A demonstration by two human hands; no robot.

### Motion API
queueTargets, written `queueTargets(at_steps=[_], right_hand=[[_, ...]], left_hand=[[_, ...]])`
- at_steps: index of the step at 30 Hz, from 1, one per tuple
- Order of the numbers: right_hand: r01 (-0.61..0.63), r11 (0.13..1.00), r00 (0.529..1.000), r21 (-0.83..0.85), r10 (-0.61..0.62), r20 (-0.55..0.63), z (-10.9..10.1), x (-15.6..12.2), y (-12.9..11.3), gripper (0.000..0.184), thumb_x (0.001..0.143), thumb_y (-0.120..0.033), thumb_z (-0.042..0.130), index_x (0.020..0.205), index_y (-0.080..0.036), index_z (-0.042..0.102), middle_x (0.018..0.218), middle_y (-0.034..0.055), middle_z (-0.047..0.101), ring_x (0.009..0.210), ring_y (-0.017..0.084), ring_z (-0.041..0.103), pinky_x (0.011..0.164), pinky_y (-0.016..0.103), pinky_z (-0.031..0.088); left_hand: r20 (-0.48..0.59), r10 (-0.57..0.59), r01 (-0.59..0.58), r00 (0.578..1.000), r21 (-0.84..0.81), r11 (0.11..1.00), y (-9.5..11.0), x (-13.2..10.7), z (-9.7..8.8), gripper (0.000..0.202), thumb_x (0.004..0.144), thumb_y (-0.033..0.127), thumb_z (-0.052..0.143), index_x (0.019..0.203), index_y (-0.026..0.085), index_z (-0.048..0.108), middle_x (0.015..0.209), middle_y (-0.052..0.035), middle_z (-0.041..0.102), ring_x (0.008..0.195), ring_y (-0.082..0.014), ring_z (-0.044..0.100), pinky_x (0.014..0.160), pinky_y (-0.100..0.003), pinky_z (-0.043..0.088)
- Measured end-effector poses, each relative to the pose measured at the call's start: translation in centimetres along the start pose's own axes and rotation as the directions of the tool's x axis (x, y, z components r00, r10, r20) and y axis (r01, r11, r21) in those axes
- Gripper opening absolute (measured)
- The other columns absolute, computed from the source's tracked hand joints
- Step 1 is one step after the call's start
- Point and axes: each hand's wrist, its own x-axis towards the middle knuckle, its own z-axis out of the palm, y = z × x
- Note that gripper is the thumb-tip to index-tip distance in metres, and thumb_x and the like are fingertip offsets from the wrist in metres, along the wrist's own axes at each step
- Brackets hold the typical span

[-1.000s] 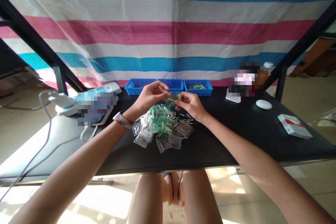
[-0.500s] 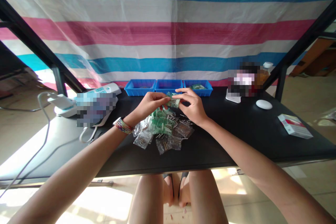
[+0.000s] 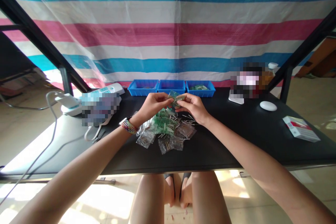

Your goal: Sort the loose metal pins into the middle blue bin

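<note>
My left hand [image 3: 153, 105] and my right hand [image 3: 193, 106] meet above the black table [image 3: 236, 136], both pinching one small clear bag with green parts [image 3: 175, 98]. Just below the hands lies a heap of small clear bags [image 3: 164, 129], some with green pieces, some with metal pins. Loose pins [image 3: 190, 120] are scattered on the table at the heap's right. A coloured band is on my left wrist.
Three blue trays [image 3: 170, 86] stand in a row at the table's back edge; the right one holds green parts. A white device with a cord [image 3: 69, 103] sits at the left, a white mouse [image 3: 268, 105] and a white-red box [image 3: 300, 128] at the right.
Both hands stayed together on the small bag, lifting it slightly and shifting their fingers on it. The view moved a little to the left.
</note>
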Motion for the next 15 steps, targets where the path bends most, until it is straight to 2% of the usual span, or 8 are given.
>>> queueTargets(at_steps=[7, 11, 13, 15], right_hand=[[0.087, 0.99, 0.996, -0.111, -0.091, -0.025, -0.3, 0.2, -0.1, 0.033, 0.07, -0.044, 0.092, 0.088, -0.021, 0.077, 0.079, 0.0022, 0.075, 0.072, 0.02, 0.072, 0.06, 0.031, 0.062], [0.2, 0.949, 0.969, -0.244, -0.228, -0.096, -1.7, 1.0, -0.5, 0.031, 0.077, -0.044, 0.086, 0.094, -0.02, 0.077, 0.084, 0.0041, 0.077, 0.072, 0.022, 0.074, 0.06, 0.033, 0.062], [0.285, 0.885, 0.903, -0.369, -0.377, -0.207, -3.3, 1.7, -1.0, 0.03, 0.082, -0.046, 0.082, 0.097, -0.02, 0.076, 0.088, 0.0056, 0.077, 0.074, 0.023, 0.075, 0.063, 0.036, 0.064], [0.338, 0.737, 0.757, -0.586, -0.583, -0.296, -5.3, 2.4, -1.7, 0.029, 0.088, -0.045, 0.076, 0.103, -0.02, 0.076, 0.092, 0.0077, 0.077, 0.079, 0.024, 0.074, 0.07, 0.039, 0.065]], left_hand=[[-0.046, 0.086, -0.079, 0.995, 0.133, 0.988, 0.1, -0.5, 0.8, 0.04, 0.095, 0.052, 0.071, 0.078, 0.016, 0.068, 0.067, -0.002, 0.065, 0.06, -0.0131, 0.057, 0.055, -0.025, 0.042], [-0.085, 0.263, -0.216, 0.961, 0.363, 0.906, 1.4, -1.2, 1.1, 0.034, 0.097, 0.046, 0.071, 0.079, 0.018, 0.067, 0.072, -0.0013, 0.067, 0.062, -0.012, 0.057, 0.059, -0.025, 0.043], [-0.035, 0.381, -0.316, 0.924, 0.49, 0.812, 2.7, -1.8, 1.4, 0.032, 0.099, 0.04, 0.068, 0.076, 0.018, 0.064, 0.072, -0.0005, 0.065, 0.063, -0.0114, 0.056, 0.061, -0.025, 0.043], [0.09, 0.49, -0.463, 0.867, 0.511, 0.725, 4.4, -2.8, 2.1, 0.029, 0.101, 0.033, 0.064, 0.076, 0.019, 0.063, 0.071, 0.0, 0.065, 0.061, -0.011, 0.056, 0.059, -0.025, 0.041]])
